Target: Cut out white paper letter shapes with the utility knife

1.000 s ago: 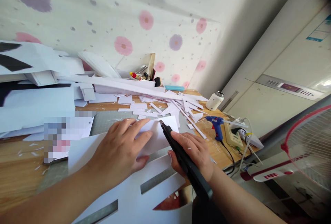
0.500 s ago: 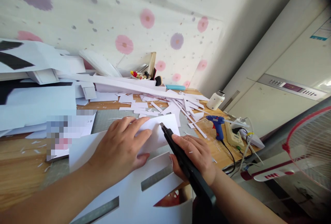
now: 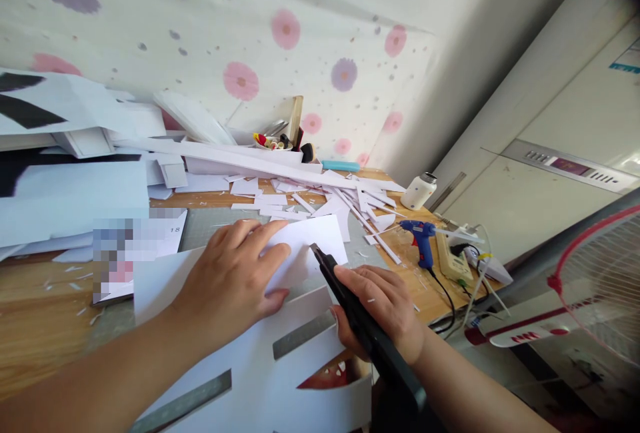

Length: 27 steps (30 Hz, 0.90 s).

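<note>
My left hand (image 3: 240, 270) lies on a white sheet of card or foam board (image 3: 210, 346), its fingers spread and its thumb apart. In my right hand (image 3: 383, 306) is a black utility knife (image 3: 353, 306), its handle running down towards me. The blade tip is over the sheet's far part, right of my left fingers; whether it touches cannot be told. Narrow slots are cut through the sheet, and a grey cutting mat (image 3: 203, 226) shows through them. A red patterned surface (image 3: 330, 376) shows at an opening near its front right edge.
White offcuts (image 3: 273, 200) litter the far side of the wooden table. At right are a blue glue gun (image 3: 423, 241), a white bottle (image 3: 419, 192), a power strip (image 3: 453, 261) and a fan (image 3: 600, 273). A phone or tablet (image 3: 170, 232) lies left; white panels (image 3: 75, 200) are stacked behind.
The knife has shifted slightly down and right, with my right hand still around it. My left hand stays on the sheet, nearly unmoved. The camera view has shifted a little.
</note>
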Available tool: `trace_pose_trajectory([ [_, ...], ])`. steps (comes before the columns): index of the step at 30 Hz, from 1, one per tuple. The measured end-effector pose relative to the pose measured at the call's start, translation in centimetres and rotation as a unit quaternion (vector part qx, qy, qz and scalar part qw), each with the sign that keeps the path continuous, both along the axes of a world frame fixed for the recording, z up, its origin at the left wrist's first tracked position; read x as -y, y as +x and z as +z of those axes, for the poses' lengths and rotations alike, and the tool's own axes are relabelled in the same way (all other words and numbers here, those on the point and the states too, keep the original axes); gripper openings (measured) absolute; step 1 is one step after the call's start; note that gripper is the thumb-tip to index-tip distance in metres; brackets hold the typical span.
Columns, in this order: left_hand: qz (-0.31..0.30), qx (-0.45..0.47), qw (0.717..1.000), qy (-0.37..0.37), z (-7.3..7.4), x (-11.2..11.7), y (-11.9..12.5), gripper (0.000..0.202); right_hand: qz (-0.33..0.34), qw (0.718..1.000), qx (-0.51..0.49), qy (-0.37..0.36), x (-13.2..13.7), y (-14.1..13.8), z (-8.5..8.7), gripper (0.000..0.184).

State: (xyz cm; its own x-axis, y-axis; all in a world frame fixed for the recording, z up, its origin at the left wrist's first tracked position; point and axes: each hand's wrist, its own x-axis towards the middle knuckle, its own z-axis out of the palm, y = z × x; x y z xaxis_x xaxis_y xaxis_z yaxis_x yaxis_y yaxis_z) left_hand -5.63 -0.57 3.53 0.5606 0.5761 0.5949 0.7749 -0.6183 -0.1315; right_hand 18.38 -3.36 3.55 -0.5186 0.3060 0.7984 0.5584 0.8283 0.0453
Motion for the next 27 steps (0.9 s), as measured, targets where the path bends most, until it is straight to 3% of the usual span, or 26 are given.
trace_pose_trajectory([
  [27, 0.017, -0.001, 1.0, -0.006, -0.3, -0.4, -0.1, 0.026, 0.013, 0.998, 0.057, -0.031, 1.4, 1.0, -0.1, 0.04],
])
